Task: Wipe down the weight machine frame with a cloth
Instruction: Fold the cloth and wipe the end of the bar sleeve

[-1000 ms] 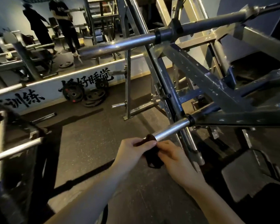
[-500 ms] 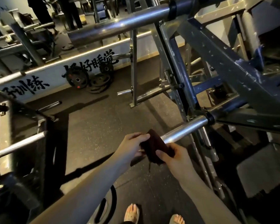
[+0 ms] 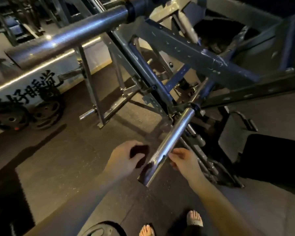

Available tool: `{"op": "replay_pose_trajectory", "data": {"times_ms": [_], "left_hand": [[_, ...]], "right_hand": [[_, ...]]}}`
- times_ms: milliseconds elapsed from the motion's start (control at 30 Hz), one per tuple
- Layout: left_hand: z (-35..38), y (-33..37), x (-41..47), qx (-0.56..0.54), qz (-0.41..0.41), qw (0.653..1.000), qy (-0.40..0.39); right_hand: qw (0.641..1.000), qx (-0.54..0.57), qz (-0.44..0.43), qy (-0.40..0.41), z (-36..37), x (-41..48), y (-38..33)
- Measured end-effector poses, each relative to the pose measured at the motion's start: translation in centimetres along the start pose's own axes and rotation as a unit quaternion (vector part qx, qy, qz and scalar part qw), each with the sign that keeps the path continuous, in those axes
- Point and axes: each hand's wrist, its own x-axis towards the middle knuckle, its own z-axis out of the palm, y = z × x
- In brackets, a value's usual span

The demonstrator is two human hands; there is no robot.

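Observation:
A dark cloth (image 3: 140, 155) is bunched in my left hand (image 3: 124, 160), which grips it just left of a chrome weight peg (image 3: 170, 142). The peg sticks out toward me from the grey weight machine frame (image 3: 194, 53). My right hand (image 3: 184, 160) hovers on the right side of the peg near its end, fingers loosely curled and holding nothing; I cannot tell whether it touches the peg. A second, thicker chrome bar (image 3: 71, 33) crosses overhead at the upper left.
Black weight plates (image 3: 44, 114) lean against a low white wall with black lettering (image 3: 29, 89) at left. A plate-storage post (image 3: 92, 92) stands on the rubber floor. A dark footplate (image 3: 237, 133) sits at right. My feet (image 3: 194, 218) show at the bottom.
My right hand has let go of the cloth, which my left hand now holds alone, left of the peg. The camera has tilted further down and closer to the machine.

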Motion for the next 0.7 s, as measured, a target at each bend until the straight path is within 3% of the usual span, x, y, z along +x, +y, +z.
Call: {"op": "replay_pose_trajectory", "data": {"times_ms": [100,300,533,700], "left_hand": [[1.1,-0.5,-2.2,0.081,0.124,0.987,-0.063],[2.5,-2.2,-2.0,0.147,0.236,0.957,-0.088],[4.1,-0.5,3.5,0.046,0.191,0.979,-0.056],[0.0,-4.2,-4.2,0.025,0.189,0.971,-0.146]], "right_hand": [[0.998,0.031,0.016,0.046,1.9,0.4,0.4],[0.995,0.042,0.008,0.091,2.7,0.7,0.8],[0.994,0.077,0.052,0.061,1.8,1.0,0.1],[0.994,0.068,0.078,0.044,1.3,1.4,-0.6]]}}
